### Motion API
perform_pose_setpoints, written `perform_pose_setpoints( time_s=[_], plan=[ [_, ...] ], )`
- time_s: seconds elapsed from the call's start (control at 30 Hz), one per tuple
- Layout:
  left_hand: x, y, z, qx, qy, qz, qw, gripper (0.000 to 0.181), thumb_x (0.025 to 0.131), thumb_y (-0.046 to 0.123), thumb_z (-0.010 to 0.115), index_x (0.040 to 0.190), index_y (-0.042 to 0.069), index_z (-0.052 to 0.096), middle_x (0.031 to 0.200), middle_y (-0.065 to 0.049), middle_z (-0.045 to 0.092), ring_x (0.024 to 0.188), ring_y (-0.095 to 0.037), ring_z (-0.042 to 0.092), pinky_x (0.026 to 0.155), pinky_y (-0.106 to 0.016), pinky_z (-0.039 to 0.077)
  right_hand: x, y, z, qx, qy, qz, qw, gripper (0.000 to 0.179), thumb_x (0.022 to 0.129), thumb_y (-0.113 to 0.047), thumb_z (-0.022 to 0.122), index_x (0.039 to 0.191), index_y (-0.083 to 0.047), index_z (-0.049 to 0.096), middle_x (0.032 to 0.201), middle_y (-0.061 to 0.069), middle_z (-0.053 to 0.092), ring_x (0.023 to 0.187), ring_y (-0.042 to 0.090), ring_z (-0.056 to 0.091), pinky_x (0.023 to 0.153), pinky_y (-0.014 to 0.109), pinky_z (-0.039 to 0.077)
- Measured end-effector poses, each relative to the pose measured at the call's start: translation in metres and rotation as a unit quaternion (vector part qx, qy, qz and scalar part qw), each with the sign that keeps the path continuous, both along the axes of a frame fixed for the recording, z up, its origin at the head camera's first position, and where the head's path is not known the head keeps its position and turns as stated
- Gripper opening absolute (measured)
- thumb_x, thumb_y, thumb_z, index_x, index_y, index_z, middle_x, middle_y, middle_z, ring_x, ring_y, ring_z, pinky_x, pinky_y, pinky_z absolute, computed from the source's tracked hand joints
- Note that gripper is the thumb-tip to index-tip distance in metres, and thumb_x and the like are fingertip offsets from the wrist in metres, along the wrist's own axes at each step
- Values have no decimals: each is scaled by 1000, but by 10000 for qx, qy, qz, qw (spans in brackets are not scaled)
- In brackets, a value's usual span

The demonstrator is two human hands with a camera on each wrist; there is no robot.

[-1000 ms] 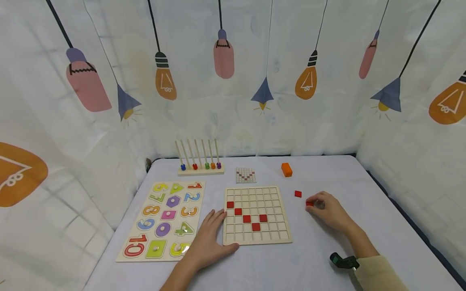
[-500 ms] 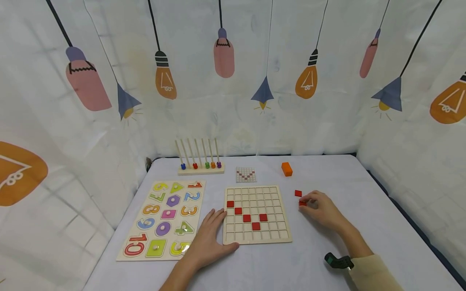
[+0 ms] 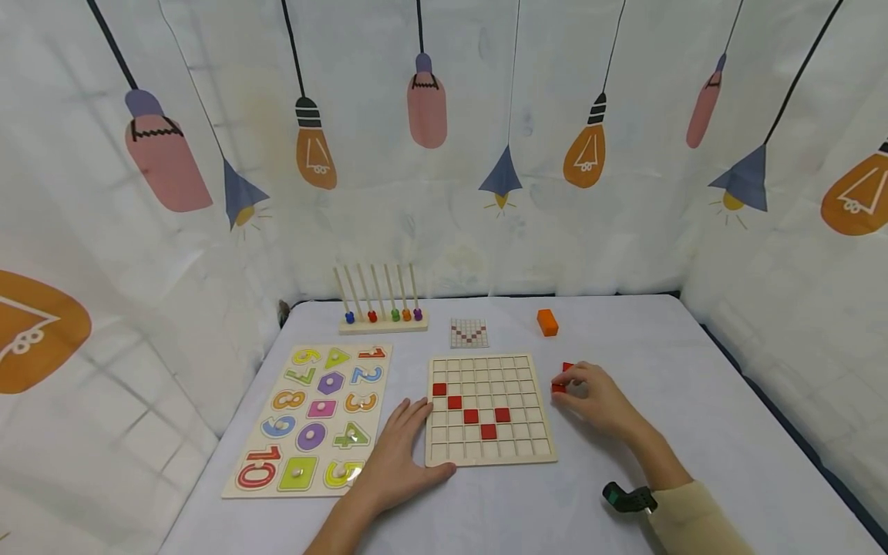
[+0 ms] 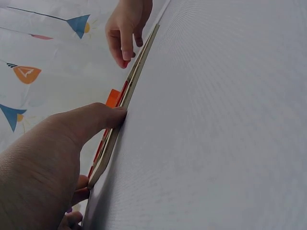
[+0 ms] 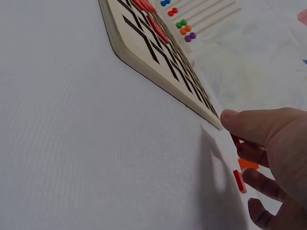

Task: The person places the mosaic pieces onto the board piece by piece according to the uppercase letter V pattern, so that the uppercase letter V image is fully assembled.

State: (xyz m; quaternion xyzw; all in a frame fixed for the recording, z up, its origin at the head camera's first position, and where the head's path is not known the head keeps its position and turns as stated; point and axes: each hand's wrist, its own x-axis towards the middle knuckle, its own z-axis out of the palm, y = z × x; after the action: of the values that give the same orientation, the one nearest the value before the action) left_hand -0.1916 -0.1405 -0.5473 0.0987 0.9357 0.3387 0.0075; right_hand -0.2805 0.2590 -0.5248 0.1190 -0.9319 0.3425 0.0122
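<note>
My right hand (image 3: 593,397) pinches a small red square tile (image 3: 558,388) between thumb and fingertips, just right of the wooden grid board (image 3: 486,378). A second red tile (image 3: 566,367) lies on the table behind those fingertips, partly hidden; in the right wrist view this loose tile (image 5: 240,181) shows below the hand. Several red tiles sit in the board's cells, forming part of a V. My left hand (image 3: 391,462) rests at the board's near left corner, thumb against the front edge and spread fingers along the left edge. In the left wrist view the thumb (image 4: 91,122) touches the board's edge.
A number and shape puzzle board (image 3: 322,385) lies to the left. Behind stand a peg rack with coloured beads (image 3: 383,327), a small printed pattern card (image 3: 469,334) with a red V, and an orange block (image 3: 546,323). White cloth covers the table (image 3: 624,324).
My right hand has carried its red tile leftwards, closer to the board, and now partly covers the loose tile. The left hand has stayed in place.
</note>
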Motion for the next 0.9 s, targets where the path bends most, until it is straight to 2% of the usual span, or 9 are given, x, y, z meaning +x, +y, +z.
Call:
perform_pose_setpoints(
  time_s=[0.27, 0.5, 0.9],
  plan=[
    [-1, 0, -1, -19, -18, 16, 10000, 114, 76, 75, 88, 169, 22, 49, 178, 8, 42, 174, -32, 22, 136, -65, 31, -1, -13, -4, -166, 50, 202, 9996, 21, 98, -25, 87, 119, -25, 83, 116, -6, 71, 119, 23, 60, 104, 48, 54],
    [0, 0, 0, -28, -11, 25, 10000, 113, 76, 74, 88, 169, 23, 48, 178, 9, 41, 174, -31, 21, 137, -65, 31, -1, -28, -5, -266, 135, 408, 9987, 21, 96, -26, 89, 116, -25, 83, 115, -8, 70, 114, 19, 60, 101, 41, 56],
    [1, 0, 0, 45, -47, -1, 10000, 114, 76, 73, 89, 169, 22, 48, 179, 7, 41, 174, -32, 21, 137, -65, 30, -1, -45, -9, -534, -137, 535, 9970, 24, 97, -36, 89, 119, -29, 83, 120, -7, 70, 118, 18, 57, 103, 42, 55]
  ],
)
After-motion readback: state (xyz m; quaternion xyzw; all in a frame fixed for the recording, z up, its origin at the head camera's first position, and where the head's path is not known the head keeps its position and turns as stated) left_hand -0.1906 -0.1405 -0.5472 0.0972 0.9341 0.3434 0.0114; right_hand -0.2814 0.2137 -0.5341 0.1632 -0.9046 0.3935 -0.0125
